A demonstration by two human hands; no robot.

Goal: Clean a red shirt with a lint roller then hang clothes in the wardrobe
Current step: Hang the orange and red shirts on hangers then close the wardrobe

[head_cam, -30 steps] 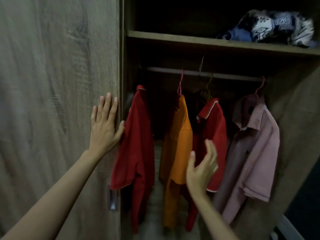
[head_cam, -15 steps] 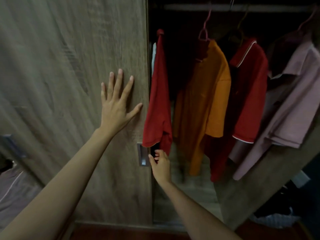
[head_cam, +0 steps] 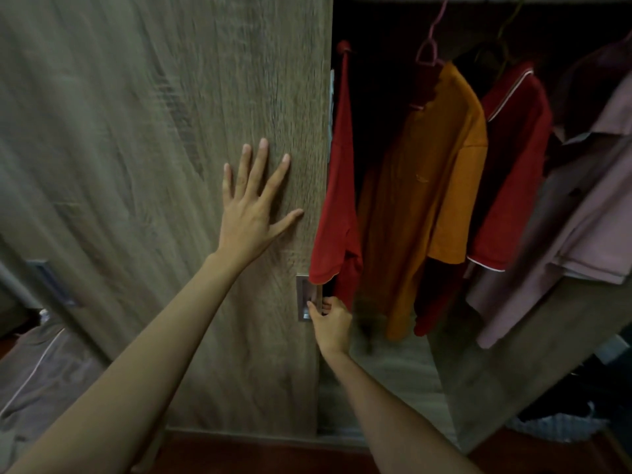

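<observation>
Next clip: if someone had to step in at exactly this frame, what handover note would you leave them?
Left hand: open, palm flat on the sliding door, holding nothing.
Right hand: fingers hooked at the recessed metal handle on the door's edge.
Clothes: red shirt hangs nearest the door, its sleeve draping over the door edge; then orange shirt, red polo with white trim, pink shirt.
Done: shirts are hung. No lint roller in view.
Left: probably slide the door shut; tuck the red sleeve in first so it does not get pinched.

L hand [head_cam: 251, 217] flat, fingers splayed; R hand [head_cam: 331, 323] curled, arms extended.
</observation>
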